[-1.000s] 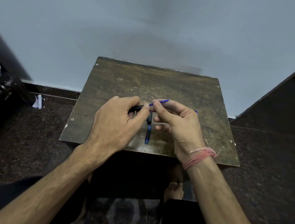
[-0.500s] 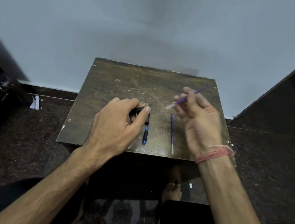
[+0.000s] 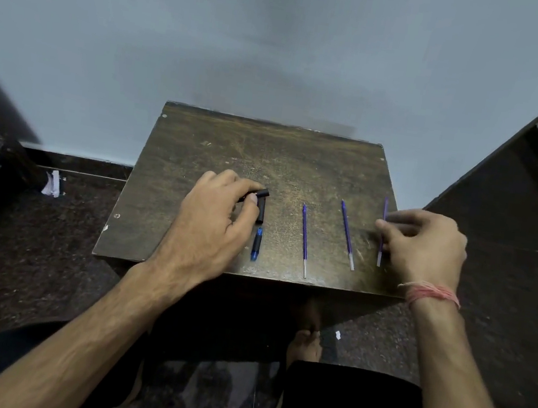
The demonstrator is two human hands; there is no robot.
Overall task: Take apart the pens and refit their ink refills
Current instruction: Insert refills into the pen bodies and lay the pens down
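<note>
Three thin purple ink refills lie lengthwise on the small brown table (image 3: 220,148): one in the middle (image 3: 304,240), one further right (image 3: 347,234), and a third (image 3: 383,232) near the right edge. My right hand (image 3: 424,246) pinches that third refill against the tabletop. My left hand (image 3: 214,217) grips a black pen barrel (image 3: 259,193) whose end pokes out past the thumb. A second black barrel piece (image 3: 261,210) lies beside the thumb, and a short blue pen part (image 3: 257,243) rests just below it.
The table stands against a pale wall on a dark speckled floor. A dark slanted panel (image 3: 511,189) rises close to its right side. A crumpled white scrap (image 3: 52,183) lies on the floor at the left. My knees and a bare foot (image 3: 305,343) are below the front edge.
My right hand drew a purple refill out of the pen held by my left hand, swung right and lowered it onto the table near the right edge. The left hand stayed put.
</note>
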